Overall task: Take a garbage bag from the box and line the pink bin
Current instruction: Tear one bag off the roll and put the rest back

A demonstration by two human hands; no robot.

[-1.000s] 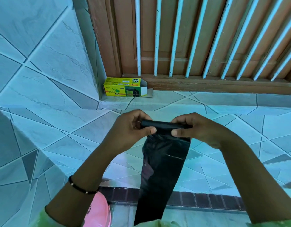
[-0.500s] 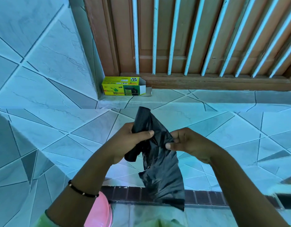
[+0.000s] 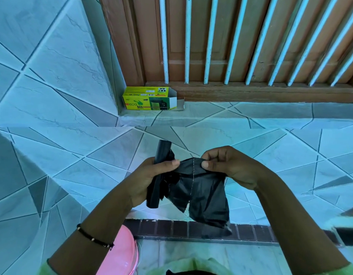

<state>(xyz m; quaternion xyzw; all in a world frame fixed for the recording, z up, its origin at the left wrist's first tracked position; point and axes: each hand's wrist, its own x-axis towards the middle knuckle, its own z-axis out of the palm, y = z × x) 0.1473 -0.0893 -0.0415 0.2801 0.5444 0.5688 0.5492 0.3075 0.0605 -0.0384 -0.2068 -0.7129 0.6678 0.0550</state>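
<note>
My left hand grips an upright roll of black garbage bags. My right hand pinches the top edge of the black bag that hangs from the roll. A dotted tear line runs down the bag between my thumbs, and the lower part of it is split open. The yellow and green bag box lies open on the raised tiled step by the wooden door. The pink bin shows at the bottom left, partly hidden behind my left forearm.
A wooden door with white bars stands behind the step. A tiled wall rises at the left. A dark brick strip crosses the floor below my hands.
The roll has turned from lying level between both hands to standing upright in my left hand. My hands have drawn apart and the bag has begun to tear along the dotted line.
</note>
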